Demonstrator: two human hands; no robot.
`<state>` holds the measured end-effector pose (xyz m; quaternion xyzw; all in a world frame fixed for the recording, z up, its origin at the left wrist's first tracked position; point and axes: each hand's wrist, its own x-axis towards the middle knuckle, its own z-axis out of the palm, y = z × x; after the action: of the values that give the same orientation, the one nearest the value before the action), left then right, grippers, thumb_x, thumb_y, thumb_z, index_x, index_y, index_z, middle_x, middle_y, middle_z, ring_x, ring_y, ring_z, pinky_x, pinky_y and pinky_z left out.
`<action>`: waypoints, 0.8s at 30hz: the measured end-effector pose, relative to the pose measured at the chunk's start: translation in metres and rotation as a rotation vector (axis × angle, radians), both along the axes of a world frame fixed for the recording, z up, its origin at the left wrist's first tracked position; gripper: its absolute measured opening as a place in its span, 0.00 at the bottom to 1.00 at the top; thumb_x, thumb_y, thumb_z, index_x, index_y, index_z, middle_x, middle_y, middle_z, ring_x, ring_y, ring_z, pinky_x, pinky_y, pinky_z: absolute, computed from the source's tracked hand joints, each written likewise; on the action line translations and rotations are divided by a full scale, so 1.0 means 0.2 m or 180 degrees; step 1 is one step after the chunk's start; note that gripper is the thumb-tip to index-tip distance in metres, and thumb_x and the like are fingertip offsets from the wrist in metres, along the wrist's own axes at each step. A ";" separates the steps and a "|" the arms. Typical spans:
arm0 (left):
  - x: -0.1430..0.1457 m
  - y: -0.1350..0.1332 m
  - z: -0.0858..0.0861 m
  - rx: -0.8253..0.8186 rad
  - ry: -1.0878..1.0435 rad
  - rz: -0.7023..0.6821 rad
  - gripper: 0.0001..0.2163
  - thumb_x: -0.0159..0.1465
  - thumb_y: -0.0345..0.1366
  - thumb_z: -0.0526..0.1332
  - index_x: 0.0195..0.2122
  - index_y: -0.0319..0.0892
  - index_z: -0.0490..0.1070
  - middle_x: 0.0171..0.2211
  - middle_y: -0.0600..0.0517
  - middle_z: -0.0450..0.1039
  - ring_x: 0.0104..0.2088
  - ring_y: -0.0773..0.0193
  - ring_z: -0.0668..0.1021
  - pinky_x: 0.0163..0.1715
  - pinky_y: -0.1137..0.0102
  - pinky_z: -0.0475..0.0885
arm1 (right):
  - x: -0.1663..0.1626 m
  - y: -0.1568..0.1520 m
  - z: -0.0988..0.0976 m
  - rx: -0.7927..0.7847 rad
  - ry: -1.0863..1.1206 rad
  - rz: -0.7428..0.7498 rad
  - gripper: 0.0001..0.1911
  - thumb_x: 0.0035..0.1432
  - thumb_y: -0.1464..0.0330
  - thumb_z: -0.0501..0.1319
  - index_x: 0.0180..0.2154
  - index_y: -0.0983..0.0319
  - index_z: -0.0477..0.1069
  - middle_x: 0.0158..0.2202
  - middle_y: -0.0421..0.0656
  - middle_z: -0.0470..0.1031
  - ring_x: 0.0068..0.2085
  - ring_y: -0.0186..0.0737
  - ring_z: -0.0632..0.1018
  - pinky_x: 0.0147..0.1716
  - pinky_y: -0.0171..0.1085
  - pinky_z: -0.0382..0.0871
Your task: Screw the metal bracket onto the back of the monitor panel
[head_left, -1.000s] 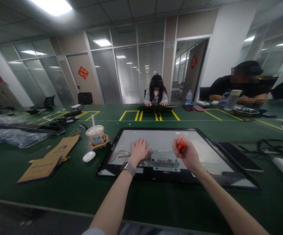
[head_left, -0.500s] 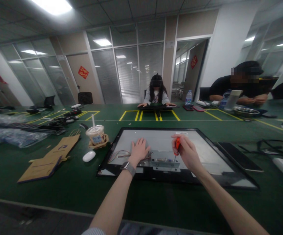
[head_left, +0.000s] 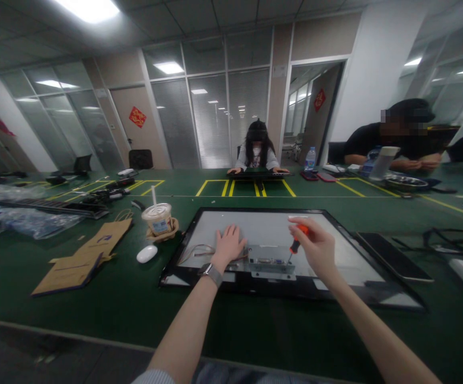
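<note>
A flat display panel (head_left: pixel 263 224) with a black frame lies back side up on the green table. On it, near the front edge, is a metal bracket (head_left: pixel 269 252) with connector ports. My left hand (head_left: pixel 229 245) rests flat on the panel just left of the bracket, fingers spread, over some thin cables (head_left: pixel 197 249). My right hand (head_left: pixel 315 242) grips an orange and black screwdriver (head_left: pixel 299 238) by its handle. The screwdriver leans to the right, its tip down at the right end of the bracket. Whether the tip sits in a screw is too small to tell.
Left of the panel are a lidded drink cup (head_left: pixel 158 218) in a cardboard holder, a white mouse (head_left: pixel 147 254) and brown paper bags (head_left: pixel 67 272). A black keyboard-like slab (head_left: pixel 395 256) lies close on the right. One person (head_left: pixel 257 146) sits opposite, another (head_left: pixel 395 133) at the far right.
The screwdriver has gone from nearly upright to tilted right, and my right hand has shifted slightly right with it. My left hand stays in place on the panel.
</note>
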<state>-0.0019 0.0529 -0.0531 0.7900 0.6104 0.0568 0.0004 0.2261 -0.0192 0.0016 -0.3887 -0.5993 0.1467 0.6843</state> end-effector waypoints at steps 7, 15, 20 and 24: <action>0.00 0.00 0.00 -0.0024 -0.0059 -0.0014 0.28 0.73 0.47 0.42 0.69 0.39 0.55 0.71 0.43 0.52 0.71 0.51 0.56 0.66 0.42 0.52 | 0.01 -0.01 -0.03 0.0114 -0.0449 0.0025 0.17 0.68 0.63 0.51 0.46 0.57 0.77 0.36 0.44 0.77 0.36 0.42 0.78 0.36 0.43 0.73; 0.00 0.00 0.01 -0.0055 -0.0049 0.0004 0.28 0.73 0.47 0.41 0.69 0.39 0.55 0.71 0.43 0.52 0.71 0.51 0.56 0.67 0.42 0.51 | 0.02 0.01 -0.01 0.0349 -0.0642 -0.0191 0.08 0.63 0.66 0.62 0.44 0.57 0.76 0.31 0.40 0.75 0.32 0.40 0.77 0.36 0.42 0.72; 0.00 -0.01 0.01 -0.0055 -0.0063 -0.0004 0.28 0.73 0.47 0.41 0.70 0.39 0.54 0.71 0.43 0.51 0.71 0.51 0.56 0.67 0.42 0.52 | 0.01 0.00 0.00 0.0545 -0.0842 -0.0523 0.05 0.62 0.66 0.63 0.40 0.57 0.77 0.28 0.37 0.68 0.30 0.39 0.71 0.35 0.41 0.67; 0.00 -0.01 0.01 -0.0031 -0.0061 -0.0009 0.28 0.73 0.47 0.41 0.70 0.39 0.55 0.71 0.42 0.52 0.71 0.51 0.56 0.67 0.42 0.51 | 0.01 -0.01 -0.03 0.0350 -0.0708 -0.0204 0.13 0.67 0.67 0.53 0.47 0.57 0.75 0.36 0.43 0.73 0.35 0.41 0.75 0.36 0.42 0.69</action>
<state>-0.0022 0.0509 -0.0508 0.7903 0.6095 0.0614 0.0102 0.2278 -0.0202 -0.0040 -0.3834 -0.6659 0.0476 0.6382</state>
